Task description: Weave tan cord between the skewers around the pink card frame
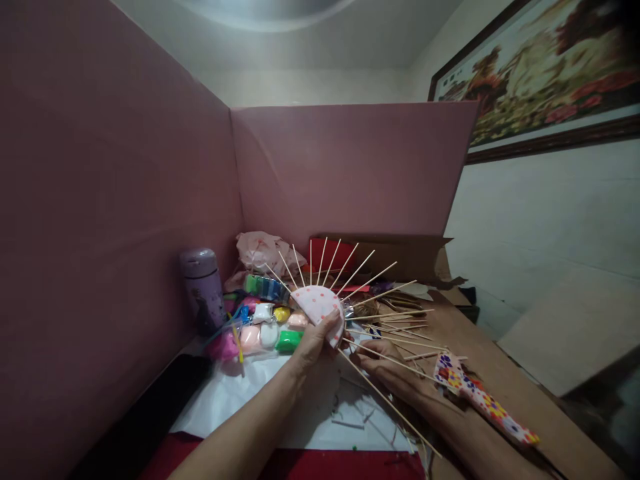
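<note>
A pink left panel (115, 200) meets a pink back panel (345, 167) at an upright corner, forming a screen around the far and left sides of a brown table (540, 400). Above the back panel shows a pale wall (310, 87). A bright, round-edged light (265, 8) glows at the top, cut off by the upper edge. On the white right wall (540, 220) hangs a picture (545, 80) in a dark frame, with horses and flowers. The lower right corner is dim and blurred.
</note>
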Tool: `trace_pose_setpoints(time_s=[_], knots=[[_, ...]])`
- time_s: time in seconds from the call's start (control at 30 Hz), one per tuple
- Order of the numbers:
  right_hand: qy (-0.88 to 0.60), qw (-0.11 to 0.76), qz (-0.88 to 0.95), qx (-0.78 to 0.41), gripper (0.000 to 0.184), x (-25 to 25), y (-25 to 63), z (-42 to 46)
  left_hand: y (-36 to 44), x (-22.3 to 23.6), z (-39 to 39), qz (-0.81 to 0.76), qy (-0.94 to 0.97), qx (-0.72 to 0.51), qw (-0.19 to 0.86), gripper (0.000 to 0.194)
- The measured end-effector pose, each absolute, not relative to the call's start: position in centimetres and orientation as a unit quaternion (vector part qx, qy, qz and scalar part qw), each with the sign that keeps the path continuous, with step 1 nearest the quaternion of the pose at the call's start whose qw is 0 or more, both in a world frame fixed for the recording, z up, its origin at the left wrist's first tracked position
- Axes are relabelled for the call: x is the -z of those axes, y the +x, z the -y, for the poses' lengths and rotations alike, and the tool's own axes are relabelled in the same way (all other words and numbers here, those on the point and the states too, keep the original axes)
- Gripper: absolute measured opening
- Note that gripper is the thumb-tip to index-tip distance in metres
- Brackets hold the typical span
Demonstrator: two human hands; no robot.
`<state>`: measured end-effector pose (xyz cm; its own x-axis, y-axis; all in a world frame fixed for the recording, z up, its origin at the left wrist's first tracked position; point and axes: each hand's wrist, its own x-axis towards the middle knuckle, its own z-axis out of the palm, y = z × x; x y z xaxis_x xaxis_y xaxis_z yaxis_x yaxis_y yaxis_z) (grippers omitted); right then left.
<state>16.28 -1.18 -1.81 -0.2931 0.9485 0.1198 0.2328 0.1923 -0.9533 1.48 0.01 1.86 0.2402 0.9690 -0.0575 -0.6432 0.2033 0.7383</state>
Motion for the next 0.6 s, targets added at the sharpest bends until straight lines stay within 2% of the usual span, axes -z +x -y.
trace_pose_setpoints(time_s=[0.6], knots=[[-0.437,0.375,0.667,-0.473,0.02,1.9,16.6,1.4,1.6,-1.0,-0.5,-0.278,0.329,-0.557,0.71,0.025]])
